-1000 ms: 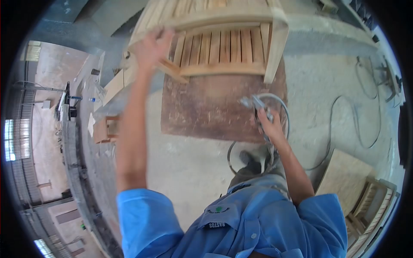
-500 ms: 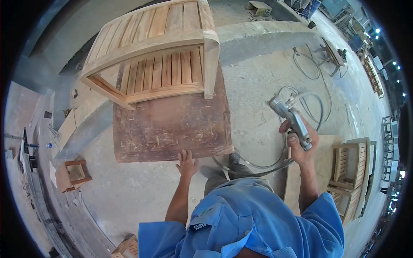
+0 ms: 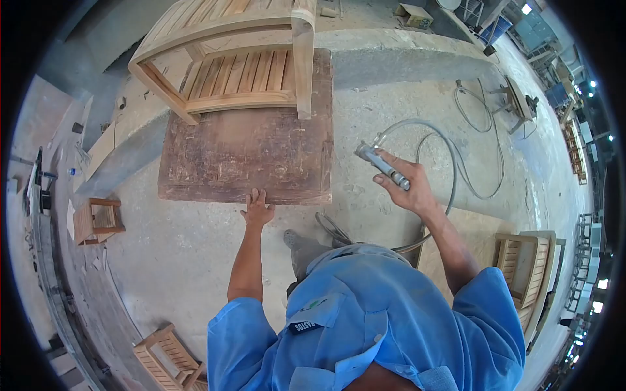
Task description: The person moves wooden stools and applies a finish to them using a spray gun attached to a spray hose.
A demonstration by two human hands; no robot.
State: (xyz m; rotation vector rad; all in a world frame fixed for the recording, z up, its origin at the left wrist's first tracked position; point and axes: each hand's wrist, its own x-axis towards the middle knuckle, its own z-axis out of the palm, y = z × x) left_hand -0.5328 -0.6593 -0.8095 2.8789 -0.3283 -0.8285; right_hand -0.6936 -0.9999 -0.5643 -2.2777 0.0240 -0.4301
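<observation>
The worn brown bench (image 3: 248, 156) is the landmark here. A slatted chair frame (image 3: 241, 72) stands on its far half, and its near half is bare, scuffed board. The left hand (image 3: 257, 210) rests at the middle of the bench's near edge, palm down, with the fingers (image 3: 253, 195) released and spread and nothing in them. The right hand (image 3: 407, 189) is raised just off the bench's near right corner. Its fingers are clenched around a slim metal air tool (image 3: 383, 166), whose nose points back toward the bench. The grey hose (image 3: 450, 156) loops from the tool out over the concrete floor (image 3: 182, 254) to the right of the bench, then curls in by the person's feet at its near side. To work well from this stance, the left palm should probably take the body's weight squarely on the bench edge rather than on the fingertips, leaving the right arm free to aim. The tool's nose is best swung toward the chair frame only while the bracing hand is clear of its line. The slack by the feet looks like a tripping or snagging risk, so the hose should trail to the right, away from the bench. A small stool (image 3: 98, 220) stands well off the bench's left side, clear of the work.
</observation>
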